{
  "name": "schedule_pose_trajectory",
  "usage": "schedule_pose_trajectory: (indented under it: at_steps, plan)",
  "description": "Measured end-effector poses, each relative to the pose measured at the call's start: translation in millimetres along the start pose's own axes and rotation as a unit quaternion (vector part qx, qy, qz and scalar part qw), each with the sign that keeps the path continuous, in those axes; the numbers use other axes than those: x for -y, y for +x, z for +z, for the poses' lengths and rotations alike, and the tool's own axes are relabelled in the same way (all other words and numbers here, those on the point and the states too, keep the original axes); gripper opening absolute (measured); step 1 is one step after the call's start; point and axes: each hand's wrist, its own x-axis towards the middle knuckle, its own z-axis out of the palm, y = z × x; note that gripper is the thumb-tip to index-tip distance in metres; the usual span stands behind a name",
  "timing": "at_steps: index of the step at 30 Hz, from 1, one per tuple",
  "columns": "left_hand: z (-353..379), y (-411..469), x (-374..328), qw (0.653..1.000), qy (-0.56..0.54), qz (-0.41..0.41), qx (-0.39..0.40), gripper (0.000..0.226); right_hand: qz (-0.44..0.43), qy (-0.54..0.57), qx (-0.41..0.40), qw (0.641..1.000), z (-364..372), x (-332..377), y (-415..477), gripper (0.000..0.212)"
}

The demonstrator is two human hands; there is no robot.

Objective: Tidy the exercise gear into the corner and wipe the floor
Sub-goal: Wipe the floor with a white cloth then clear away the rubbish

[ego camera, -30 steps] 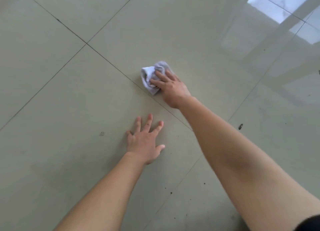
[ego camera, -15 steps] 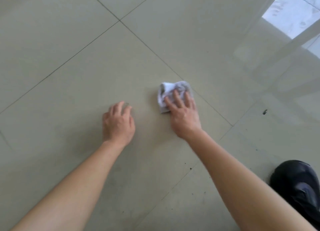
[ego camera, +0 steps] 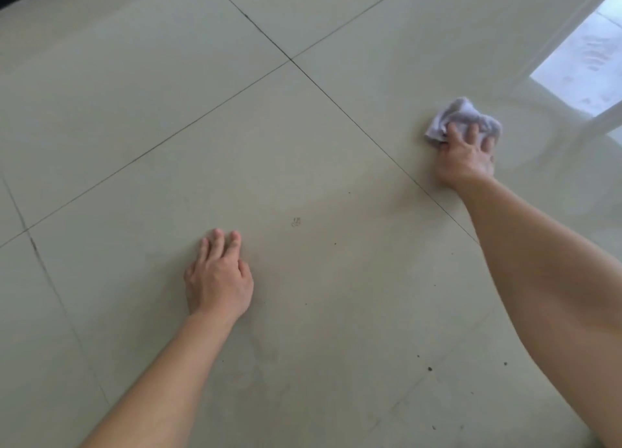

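Cloth (ego camera: pixel 464 118) half-hidden under right hand (ego camera: pixel 466 160)

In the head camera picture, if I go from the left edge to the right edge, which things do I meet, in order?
Left hand flat on the tiled floor → small scuff mark → crumpled white cloth under the right hand → bright window reflection.

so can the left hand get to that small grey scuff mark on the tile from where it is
Probably yes: the left hand lies flat on the floor and the small grey scuff mark sits just ahead and to its right, with bare beige tile between them.
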Motion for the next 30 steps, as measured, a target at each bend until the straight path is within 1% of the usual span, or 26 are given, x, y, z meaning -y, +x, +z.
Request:
schedule_pose_trajectory:
  at_steps: [1, 2, 3, 4, 5, 6, 8, 10, 12, 13, 14, 15, 17, 18, 19, 21, 22, 24, 25, 27, 28, 29, 30]
  plan:
    - [1, -1, -1, 1.0, 0.008, 0.0, 0.004, 0.054, 0.051, 0.01, 0.003, 0.999, 2, 12, 1, 0.064]
    - [1, -2, -2, 1.0, 0.012, -0.005, 0.003, 0.055, 0.069, 0.021, -0.001, 0.997, 9, 32, -1, 0.066]
    - [2, -3, -4, 1.0, 0.015, -0.01, 0.001, 0.055, 0.056, 0.034, -0.001, 0.998, 17, 57, -10, 0.067]
    - [2, -3, -4, 1.0, 0.015, -0.014, 0.0, 0.055, 0.003, 0.035, -0.006, 0.999, 28, 85, -22, 0.066]
    - [2, -3, -4, 1.0, 0.015, -0.017, -0.003, 0.055, -0.078, 0.02, -0.01, 0.997, 41, 115, -38, 0.064]
    - [3, -3, -1, 1.0, 0.014, -0.019, -0.011, 0.054, -0.174, -0.01, -0.007, 0.985, 52, 146, -61, 0.063]
    - [7, -1, 2, 0.999, 0.006, -0.013, -0.029, 0.054, -0.345, -0.062, 0.027, 0.936, 69, 205, -110, 0.063]
    - [11, -2, 3, 0.999, 0.001, -0.004, -0.039, 0.057, -0.471, -0.086, 0.08, 0.874, 80, 242, -147, 0.055]
    - [15, -3, 4, 0.999, 0.006, 0.006, -0.039, 0.057, -0.552, -0.088, 0.109, 0.822, 82, 252, -147, 0.046]
    - [16, -3, 4, 0.999, 0.011, 0.012, -0.04, 0.057, -0.571, -0.08, 0.107, 0.81, 79, 248, -134, 0.046]
    - [16, -3, 6, 0.999, 0.016, 0.016, -0.041, 0.058, -0.565, -0.063, 0.103, 0.816, 74, 239, -115, 0.048]
    - [16, -2, 7, 0.999, 0.022, 0.017, -0.042, 0.058, -0.527, -0.04, 0.093, 0.844, 68, 225, -89, 0.051]
    - [17, -2, 8, 0.999, 0.029, 0.016, -0.042, 0.059, -0.385, 0.011, 0.052, 0.921, 45, 176, -34, 0.055]
    - [18, -2, 8, 0.998, 0.028, 0.017, -0.046, 0.059, -0.306, 0.023, 0.021, 0.952, 31, 142, -7, 0.055]
    - [19, -2, 8, 0.998, 0.024, 0.019, -0.051, 0.059, -0.228, 0.022, -0.005, 0.973, 16, 103, 13, 0.055]
    - [19, -2, 7, 0.998, 0.017, 0.023, -0.055, 0.058, -0.082, 0.003, -0.03, 0.996, -12, 17, 29, 0.056]
    - [19, -2, 7, 0.998, 0.016, 0.026, -0.056, 0.058, -0.023, -0.001, -0.034, 0.999, -22, -20, 29, 0.056]
    - [19, -3, 7, 0.998, 0.02, 0.028, -0.058, 0.057, 0.062, 0.002, -0.043, 0.997, -31, -73, 21, 0.056]
    - [19, -3, 7, 0.998, 0.024, 0.029, -0.06, 0.056, 0.092, 0.006, -0.039, 0.995, -32, -84, 15, 0.056]
    - [19, -3, 6, 0.997, 0.027, 0.03, -0.059, 0.056, 0.122, 0.006, -0.034, 0.992, -25, -75, 5, 0.06]
    - [18, -2, 5, 0.997, 0.029, 0.032, -0.057, 0.057, 0.114, 0.004, -0.031, 0.993, -19, -59, -2, 0.063]
    - [17, -2, 6, 0.997, 0.032, 0.035, -0.055, 0.057, 0.082, 0.006, -0.028, 0.996, -10, -38, -13, 0.065]
    - [17, -2, 6, 0.997, 0.036, 0.039, -0.055, 0.057, 0.024, 0.009, -0.03, 0.999, 2, -12, -28, 0.065]
